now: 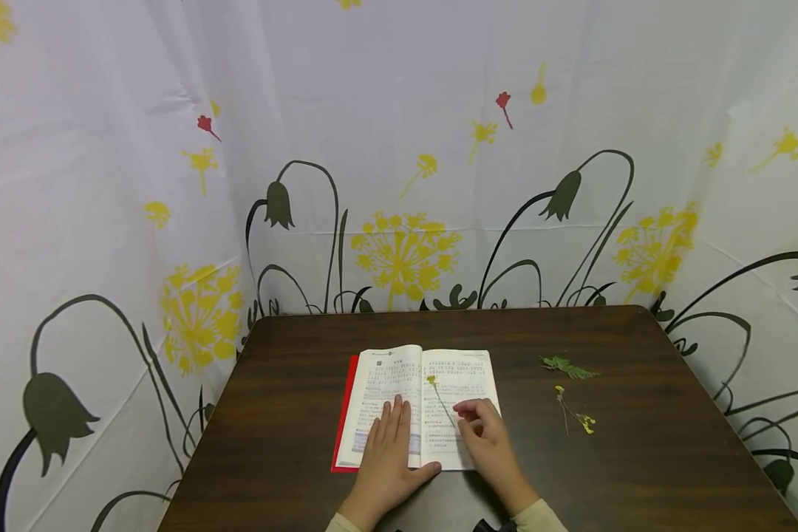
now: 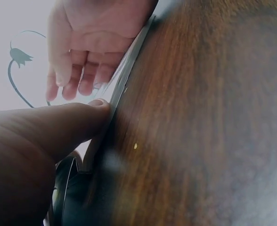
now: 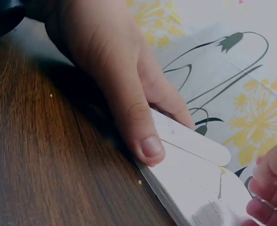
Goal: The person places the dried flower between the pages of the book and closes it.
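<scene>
Sprig (image 1: 443, 405) lower centre, head view | axis upper-left to lower-right, low end beside nearer right hand (image 1: 490, 443), loosely curled, no pinch seen | left hand (image 1: 389, 452) flat on book (image 1: 473, 366)

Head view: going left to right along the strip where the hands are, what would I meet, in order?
Red book cover, left hand, long-stemmed yellow flower on the right page, right hand, yellow-flowered sprig on the table.
</scene>
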`<state>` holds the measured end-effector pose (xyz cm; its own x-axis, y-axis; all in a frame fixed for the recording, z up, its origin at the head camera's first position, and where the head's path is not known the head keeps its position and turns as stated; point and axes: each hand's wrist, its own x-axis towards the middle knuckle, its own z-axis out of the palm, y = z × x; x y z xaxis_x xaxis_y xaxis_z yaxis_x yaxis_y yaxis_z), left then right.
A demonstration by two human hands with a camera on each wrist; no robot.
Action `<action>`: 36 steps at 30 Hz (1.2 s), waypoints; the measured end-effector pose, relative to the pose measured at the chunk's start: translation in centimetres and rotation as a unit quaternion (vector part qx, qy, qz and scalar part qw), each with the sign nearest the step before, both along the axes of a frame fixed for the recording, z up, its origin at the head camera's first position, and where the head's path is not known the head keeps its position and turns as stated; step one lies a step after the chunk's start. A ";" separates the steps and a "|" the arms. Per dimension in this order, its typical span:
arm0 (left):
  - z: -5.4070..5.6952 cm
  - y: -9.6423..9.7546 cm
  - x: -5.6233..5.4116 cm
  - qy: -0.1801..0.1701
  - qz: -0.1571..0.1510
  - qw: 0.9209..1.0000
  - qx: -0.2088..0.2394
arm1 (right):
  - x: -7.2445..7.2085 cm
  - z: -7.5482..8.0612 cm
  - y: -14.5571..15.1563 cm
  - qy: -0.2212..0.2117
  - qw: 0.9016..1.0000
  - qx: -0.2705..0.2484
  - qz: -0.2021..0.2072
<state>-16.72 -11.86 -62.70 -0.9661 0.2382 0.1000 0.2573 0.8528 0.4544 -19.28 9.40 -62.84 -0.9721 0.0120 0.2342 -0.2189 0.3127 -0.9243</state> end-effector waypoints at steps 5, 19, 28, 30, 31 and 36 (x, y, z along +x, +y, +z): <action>0.0 0.0 0.1 0.004 -0.003 1.000 -0.005 | 0.4 0.0 -0.2 0.070 0.984 0.165 0.010; 0.0 -0.1 0.0 0.009 -0.004 1.000 -0.003 | 0.5 -0.4 0.0 0.132 0.955 0.243 0.112; 0.1 -0.1 0.1 0.023 -0.002 1.000 -0.004 | 0.8 -0.5 -0.7 0.092 0.933 0.334 0.100; 0.1 -0.1 0.1 0.022 -0.003 1.000 -0.001 | 0.8 -0.5 -0.5 0.089 0.939 0.318 0.098; 0.1 -0.2 0.1 0.019 -0.004 1.000 -0.001 | 0.8 -0.5 -0.3 0.089 0.942 0.309 0.098; 0.2 -0.1 0.1 0.006 -0.005 1.000 0.007 | 0.9 0.3 1.5 0.067 0.950 0.283 0.113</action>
<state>-16.64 -12.00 -62.52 -0.9625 0.2458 0.1146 0.2707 0.8443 0.4624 -18.40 10.88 -62.52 -0.8961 -0.3582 0.2623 -0.4429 0.6823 -0.5816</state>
